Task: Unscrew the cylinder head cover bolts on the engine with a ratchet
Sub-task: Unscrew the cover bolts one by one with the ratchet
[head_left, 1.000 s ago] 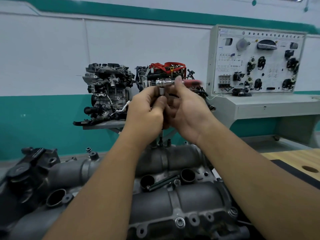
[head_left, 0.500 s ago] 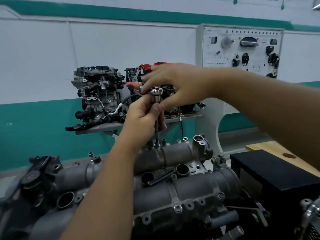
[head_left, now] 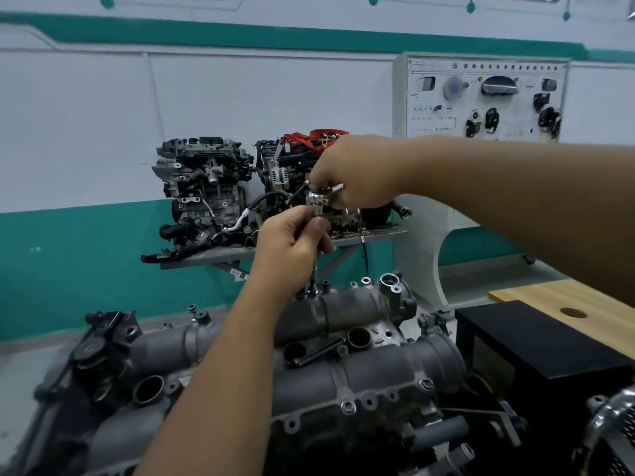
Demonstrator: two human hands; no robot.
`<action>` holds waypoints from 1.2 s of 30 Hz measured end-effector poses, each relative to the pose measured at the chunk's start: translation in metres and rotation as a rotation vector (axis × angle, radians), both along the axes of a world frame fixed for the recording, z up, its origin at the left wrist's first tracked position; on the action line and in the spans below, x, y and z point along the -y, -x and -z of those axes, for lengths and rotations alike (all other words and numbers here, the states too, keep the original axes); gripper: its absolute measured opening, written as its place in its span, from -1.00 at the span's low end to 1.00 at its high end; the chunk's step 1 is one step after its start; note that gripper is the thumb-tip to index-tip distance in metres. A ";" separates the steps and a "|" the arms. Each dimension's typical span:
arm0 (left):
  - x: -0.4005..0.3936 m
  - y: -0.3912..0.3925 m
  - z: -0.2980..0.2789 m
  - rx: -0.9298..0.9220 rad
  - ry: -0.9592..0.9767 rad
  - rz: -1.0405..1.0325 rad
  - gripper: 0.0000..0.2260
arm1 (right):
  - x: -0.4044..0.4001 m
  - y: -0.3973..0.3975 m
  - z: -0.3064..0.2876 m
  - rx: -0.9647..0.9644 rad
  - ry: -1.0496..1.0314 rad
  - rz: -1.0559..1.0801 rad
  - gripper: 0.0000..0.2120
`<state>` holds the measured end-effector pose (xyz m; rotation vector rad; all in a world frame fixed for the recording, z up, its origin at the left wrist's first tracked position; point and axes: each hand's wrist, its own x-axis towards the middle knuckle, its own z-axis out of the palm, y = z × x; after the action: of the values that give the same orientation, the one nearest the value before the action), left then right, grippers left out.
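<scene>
Two hands share one tool at the centre of the frame: the left hand (head_left: 292,242) is wrapped round the upright extension bar (head_left: 315,269), and the right hand (head_left: 350,173) is clamped over the ratchet (head_left: 319,198) at its top. The socket seems seated on a bolt (head_left: 312,289) at the far edge of the cover (head_left: 343,310), though the tip is small and hard to read. If the bar leans as the handle swings, the socket could ride off and round the bolt. The engine fills the lower frame; a wooden bench (head_left: 549,297) and black box (head_left: 536,338) sit at right, two display engines (head_left: 206,187) on a shelf behind, and a training panel (head_left: 481,97) at upper right.
</scene>
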<state>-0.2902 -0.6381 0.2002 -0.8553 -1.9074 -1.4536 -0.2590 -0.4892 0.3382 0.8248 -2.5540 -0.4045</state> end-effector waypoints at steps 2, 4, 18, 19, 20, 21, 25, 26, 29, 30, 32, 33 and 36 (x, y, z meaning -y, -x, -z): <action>0.002 -0.001 0.001 -0.014 -0.032 -0.004 -0.80 | 0.006 -0.003 -0.001 0.145 0.064 0.065 -0.86; 0.003 -0.003 0.001 -0.044 -0.082 -0.010 -0.82 | 0.008 -0.007 -0.007 0.414 0.190 0.132 -0.82; 0.006 -0.001 0.003 0.052 -0.262 0.045 -0.84 | 0.020 -0.005 -0.009 0.077 0.018 0.196 -0.89; 0.006 -0.002 0.003 0.053 -0.253 0.047 -0.85 | 0.022 -0.005 -0.009 0.036 -0.002 0.195 -0.90; 0.006 -0.002 0.003 0.047 -0.248 0.043 -0.85 | 0.023 -0.006 -0.010 0.119 0.039 0.204 -0.92; 0.007 -0.001 0.003 0.037 -0.248 0.036 -0.85 | 0.025 -0.009 -0.013 0.276 0.095 0.234 -0.91; 0.006 -0.001 0.002 0.052 -0.245 0.018 -0.82 | 0.023 -0.014 -0.019 0.563 0.204 0.294 -0.89; 0.006 -0.001 0.002 0.066 -0.238 0.032 -0.82 | 0.021 -0.010 -0.018 0.439 0.147 0.279 -0.90; 0.004 -0.002 0.002 0.052 -0.205 0.038 -0.82 | 0.023 -0.007 -0.009 0.102 0.031 0.241 -0.90; 0.004 -0.001 0.003 0.030 -0.199 0.024 -0.84 | 0.024 -0.007 -0.009 0.198 0.108 0.251 -0.88; 0.006 0.001 0.004 -0.026 -0.208 0.005 -0.87 | 0.026 -0.015 -0.014 0.527 0.274 0.305 -0.83; 0.007 0.001 0.004 -0.037 -0.216 0.000 -0.87 | 0.027 -0.018 -0.017 0.644 0.312 0.316 -0.84; 0.005 0.001 0.003 0.036 -0.230 0.031 -0.87 | 0.026 -0.018 -0.016 0.529 0.296 0.313 -0.89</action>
<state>-0.2908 -0.6435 0.1968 -0.7579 -1.7162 -1.6786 -0.2406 -0.5148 0.3541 0.4625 -3.1408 0.1289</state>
